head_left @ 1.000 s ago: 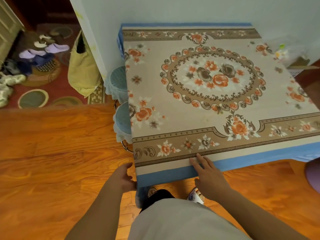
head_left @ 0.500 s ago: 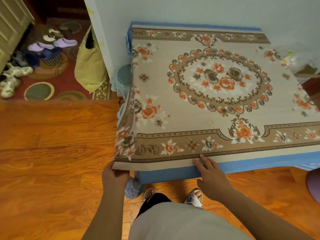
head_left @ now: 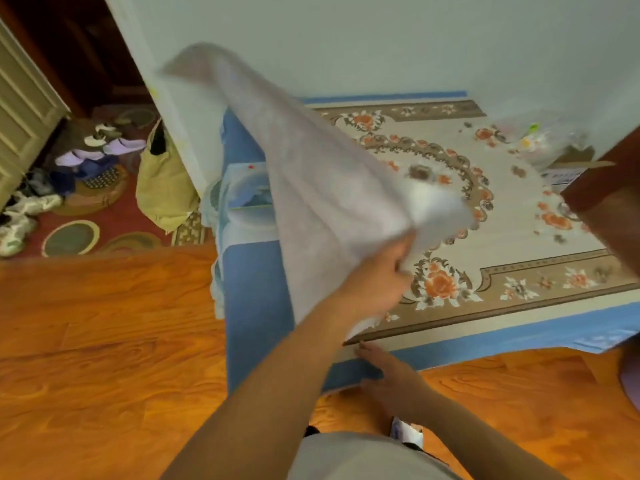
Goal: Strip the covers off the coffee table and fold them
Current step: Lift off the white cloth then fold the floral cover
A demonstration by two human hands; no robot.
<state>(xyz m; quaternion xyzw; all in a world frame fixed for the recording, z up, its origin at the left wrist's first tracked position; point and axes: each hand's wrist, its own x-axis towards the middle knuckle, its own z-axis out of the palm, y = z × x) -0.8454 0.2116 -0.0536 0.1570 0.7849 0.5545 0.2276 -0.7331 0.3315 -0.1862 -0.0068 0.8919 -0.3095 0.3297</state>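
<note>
Left grip clutches the lifted floral cover, right grip flat on blue under-cover, yellow bag beside.

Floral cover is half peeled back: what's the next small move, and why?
Probably carry the left hand further right, drawing the floral cover off the blue cover. Its grip holds the lifted corner, while the right half still lies flat and the right hand touches the near edge.
</note>
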